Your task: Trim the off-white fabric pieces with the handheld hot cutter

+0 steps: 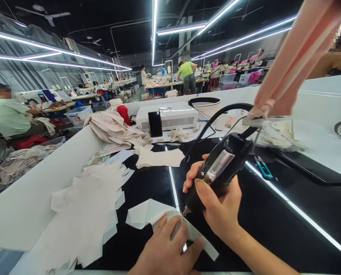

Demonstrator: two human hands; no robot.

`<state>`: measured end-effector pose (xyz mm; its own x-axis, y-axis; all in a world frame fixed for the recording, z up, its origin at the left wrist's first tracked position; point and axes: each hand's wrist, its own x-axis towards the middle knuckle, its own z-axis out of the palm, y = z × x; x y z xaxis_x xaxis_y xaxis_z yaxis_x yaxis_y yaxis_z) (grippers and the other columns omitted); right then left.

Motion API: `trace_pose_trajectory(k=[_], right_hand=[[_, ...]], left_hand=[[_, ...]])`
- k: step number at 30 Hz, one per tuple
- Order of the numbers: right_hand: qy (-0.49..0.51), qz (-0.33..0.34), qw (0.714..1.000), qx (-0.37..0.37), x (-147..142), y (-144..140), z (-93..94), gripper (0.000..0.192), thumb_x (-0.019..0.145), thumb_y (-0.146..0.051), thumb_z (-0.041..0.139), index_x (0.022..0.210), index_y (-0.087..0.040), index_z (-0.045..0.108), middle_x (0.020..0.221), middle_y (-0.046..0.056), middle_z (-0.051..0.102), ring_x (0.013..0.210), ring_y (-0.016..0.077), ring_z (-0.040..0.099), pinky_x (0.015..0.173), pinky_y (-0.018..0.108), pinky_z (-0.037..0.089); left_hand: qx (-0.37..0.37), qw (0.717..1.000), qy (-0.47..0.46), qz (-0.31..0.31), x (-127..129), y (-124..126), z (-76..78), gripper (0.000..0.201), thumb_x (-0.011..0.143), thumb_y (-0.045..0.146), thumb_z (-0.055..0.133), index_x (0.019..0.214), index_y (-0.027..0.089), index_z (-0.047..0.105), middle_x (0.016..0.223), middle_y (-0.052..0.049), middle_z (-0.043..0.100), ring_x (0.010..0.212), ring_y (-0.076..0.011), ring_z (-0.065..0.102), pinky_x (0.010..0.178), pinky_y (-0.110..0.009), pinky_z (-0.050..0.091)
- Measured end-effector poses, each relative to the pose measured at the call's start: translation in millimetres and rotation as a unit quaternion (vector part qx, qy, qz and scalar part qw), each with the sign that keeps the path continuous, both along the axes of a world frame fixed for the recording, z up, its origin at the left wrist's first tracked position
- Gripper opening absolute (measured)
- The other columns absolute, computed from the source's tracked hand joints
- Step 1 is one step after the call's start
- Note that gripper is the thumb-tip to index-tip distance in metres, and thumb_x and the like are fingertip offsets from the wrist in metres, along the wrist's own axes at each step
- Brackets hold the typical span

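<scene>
My right hand (pixel 223 210) is wrapped round a black corded hand tool (pixel 193 196) with a silver plate on its side. The tool's small pointed tip (pixel 187 211) is directed down at the edge of a pale cloth piece (pixel 146 211). Across that cloth lies my left hand (pixel 170 244), fingers spread and pressing it on the glossy black tabletop (pixel 262 229); part of the cloth is hidden under the hand. A twisted pink fabric strip (pixel 291 65) hangs from above, tied near the tool's cord.
To the left lies a pile of pale cut pieces (pixel 87 206). Behind are stacked beige pieces (pixel 110 126), a phone (pixel 155 124) against a white box (pixel 176 112), and a pen (pixel 167 144). Teal thread snips (pixel 263 168) lie right. White walls (pixel 52 187) border the table.
</scene>
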<state>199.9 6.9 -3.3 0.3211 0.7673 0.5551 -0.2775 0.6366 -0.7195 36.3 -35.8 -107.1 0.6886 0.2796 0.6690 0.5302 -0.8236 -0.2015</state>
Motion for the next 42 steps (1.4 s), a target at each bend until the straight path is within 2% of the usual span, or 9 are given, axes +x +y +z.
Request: trace_pose_trajectory(k=[10,19,22,27,30,33,37,40,42], right_hand=[[0.003,0.007,1.000,0.007,2,-1,-0.1,0.028,0.092,-0.018,0.083,0.110,-0.030,0.066,0.089,-0.004,0.075,0.061,0.0135,0.069,0.055,0.026,0.063],[-0.014,-0.005,1.000,-0.009,0,-2,-2.8,0.027,0.094,-0.016,0.080,0.111,-0.029,0.064,0.090,-0.004,0.075,0.062,0.0140,0.070,0.057,0.027,0.065],[-0.019,0.007,1.000,-0.012,2,-1,-5.8,0.028,0.095,-0.022,0.083,0.113,-0.029,0.064,0.090,-0.003,0.074,0.061,0.0147,0.069,0.056,0.028,0.064],[-0.016,0.009,0.999,-0.046,8,1,-10.1,0.034,0.097,-0.031,0.086,0.123,-0.031,0.063,0.093,-0.002,0.073,0.064,0.0157,0.069,0.059,0.030,0.064],[-0.037,0.005,0.999,-0.038,17,3,-8.9,0.035,0.097,-0.031,0.087,0.124,-0.031,0.064,0.092,-0.001,0.074,0.065,0.0178,0.071,0.058,0.031,0.064],[-0.065,-0.016,0.997,-0.023,27,5,-6.1,0.033,0.095,-0.032,0.088,0.120,-0.029,0.066,0.090,0.000,0.076,0.063,0.0178,0.072,0.057,0.031,0.065],[-0.083,-0.038,0.996,-0.021,34,3,-2.1,0.028,0.095,-0.031,0.088,0.113,-0.028,0.067,0.090,0.000,0.078,0.060,0.0166,0.072,0.057,0.030,0.066],[-0.083,-0.040,0.996,-0.015,36,1,1.0,0.025,0.095,-0.031,0.088,0.110,-0.028,0.068,0.088,-0.001,0.078,0.059,0.0162,0.073,0.056,0.028,0.066],[-0.073,-0.045,0.996,-0.015,37,-1,2.7,0.025,0.094,-0.030,0.088,0.109,-0.028,0.068,0.086,-0.001,0.078,0.057,0.0156,0.072,0.054,0.027,0.065]], left_hand=[[0.000,1.000,0.015,0.001,-4,0,-8.6,0.059,0.114,0.072,0.052,0.143,0.025,0.072,0.115,-0.012,0.069,0.115,-0.0334,0.068,0.101,-0.048,0.064],[-0.016,1.000,0.010,0.002,-1,-1,-7.2,0.046,0.117,0.060,0.054,0.141,0.025,0.072,0.115,-0.011,0.071,0.115,-0.0319,0.069,0.102,-0.048,0.065],[0.008,0.999,-0.032,0.018,3,2,-5.8,0.026,0.118,0.042,0.057,0.131,0.029,0.074,0.105,-0.008,0.071,0.106,-0.0286,0.072,0.096,-0.042,0.067],[-0.060,0.998,-0.029,-0.012,2,11,5.3,0.025,0.119,0.034,0.059,0.137,0.022,0.069,0.099,-0.002,0.074,0.088,-0.0188,0.076,0.082,-0.026,0.067],[-0.126,0.992,0.001,-0.015,-7,16,14.3,0.015,0.117,0.030,0.062,0.124,0.018,0.068,0.105,-0.003,0.078,0.086,-0.0159,0.077,0.074,-0.020,0.064],[-0.166,0.986,0.024,0.002,-24,20,26.5,0.004,0.111,0.018,0.065,0.114,0.020,0.067,0.115,-0.003,0.080,0.099,-0.0176,0.079,0.085,-0.022,0.065],[-0.239,0.969,0.058,0.019,-44,22,44.9,0.023,0.099,0.006,0.067,0.115,0.022,0.065,0.120,-0.001,0.080,0.104,-0.0186,0.079,0.089,-0.024,0.065],[-0.222,0.966,0.114,0.070,-45,22,46.7,0.036,0.088,-0.001,0.071,0.115,0.022,0.066,0.119,-0.001,0.079,0.099,-0.0212,0.077,0.083,-0.027,0.065],[-0.202,0.961,0.149,0.114,-37,21,42.8,0.030,0.087,0.003,0.078,0.109,0.021,0.067,0.109,-0.003,0.078,0.089,-0.0228,0.075,0.073,-0.028,0.063]])
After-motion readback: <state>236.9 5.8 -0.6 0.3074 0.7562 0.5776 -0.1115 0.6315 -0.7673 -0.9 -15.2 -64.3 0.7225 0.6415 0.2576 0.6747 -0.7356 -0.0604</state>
